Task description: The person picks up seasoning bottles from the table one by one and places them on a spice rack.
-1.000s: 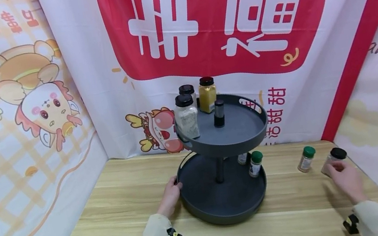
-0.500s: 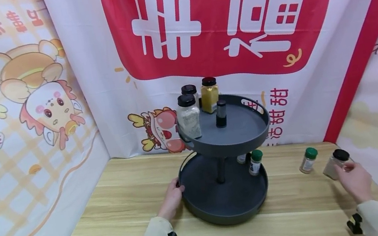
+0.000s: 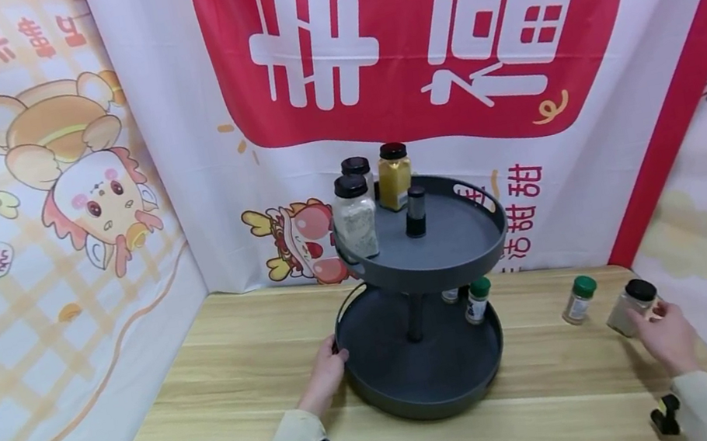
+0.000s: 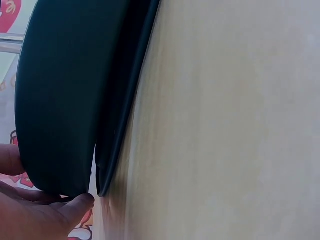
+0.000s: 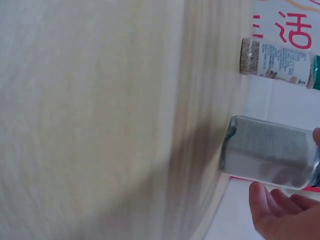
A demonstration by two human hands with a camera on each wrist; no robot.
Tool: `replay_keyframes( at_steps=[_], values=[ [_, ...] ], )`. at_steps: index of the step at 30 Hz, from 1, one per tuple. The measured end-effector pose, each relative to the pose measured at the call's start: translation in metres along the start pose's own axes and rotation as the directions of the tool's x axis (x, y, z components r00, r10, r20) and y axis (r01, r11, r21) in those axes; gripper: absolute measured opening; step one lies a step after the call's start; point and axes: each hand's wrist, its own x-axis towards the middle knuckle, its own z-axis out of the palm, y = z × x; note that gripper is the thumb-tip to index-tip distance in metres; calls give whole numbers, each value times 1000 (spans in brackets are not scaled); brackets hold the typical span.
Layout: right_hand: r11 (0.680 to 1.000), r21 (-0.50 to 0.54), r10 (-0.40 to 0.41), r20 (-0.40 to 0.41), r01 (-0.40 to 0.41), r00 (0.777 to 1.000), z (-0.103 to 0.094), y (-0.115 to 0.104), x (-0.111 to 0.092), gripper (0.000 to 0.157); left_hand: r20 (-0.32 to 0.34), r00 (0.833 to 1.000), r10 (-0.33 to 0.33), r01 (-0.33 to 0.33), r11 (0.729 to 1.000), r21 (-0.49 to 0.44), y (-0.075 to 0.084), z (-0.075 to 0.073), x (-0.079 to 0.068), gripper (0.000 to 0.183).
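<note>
My left hand (image 3: 326, 375) grips the left rim of the lower tray (image 3: 432, 404) of a dark grey two-tier turntable. In the left wrist view the thumb and fingers (image 4: 12, 159) lie on either side of that rim. At the right, my right hand (image 3: 669, 338) is around a clear spice jar (image 3: 624, 315) with a black lid and pale contents. The jar stands on the table. In the right wrist view its fingers (image 5: 257, 192) are loosely bent beside the jar, with a slim gap; the thumb, mostly out of frame, overlaps the jar's lid end.
A green-lidded spice bottle (image 3: 577, 303) stands left of the jar. Another green-lidded bottle (image 3: 478, 303) is on the lower tray, with one partly hidden behind it. The upper tray (image 3: 450, 243) bears a white-filled jar (image 3: 356, 220), a yellow-filled jar (image 3: 395, 178) and more containers.
My right hand has shifted slightly right, its thumb and fingers spreading wider about the jar. The jar stays in place. My left hand keeps its place on the tray rim.
</note>
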Motion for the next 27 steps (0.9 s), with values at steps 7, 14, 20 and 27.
replay_keyframes(
  at_steps=[7, 14, 20, 27],
  values=[
    [995, 100, -15, 89, 6, 996, 1, 4, 6, 87, 17, 1000, 12, -12, 1000, -8, 0, 0, -3, 46],
    [993, 118, -41, 89, 31, 995, 2, 9, 14, 83, 13, 1000, 19, -19, 1000, -4, 0, 0, -6, 46],
    [994, 96, -63, 66, 56, 996, 1, 12, 19, 78, 17, 1000, 21, -21, 1000, 3, -1, -1, -7, 46],
    [996, 82, -40, 61, 35, 997, 0, 11, 20, 82, 1, 999, 39, -39, 999, 24, -3, -1, -8, 45]
  ],
)
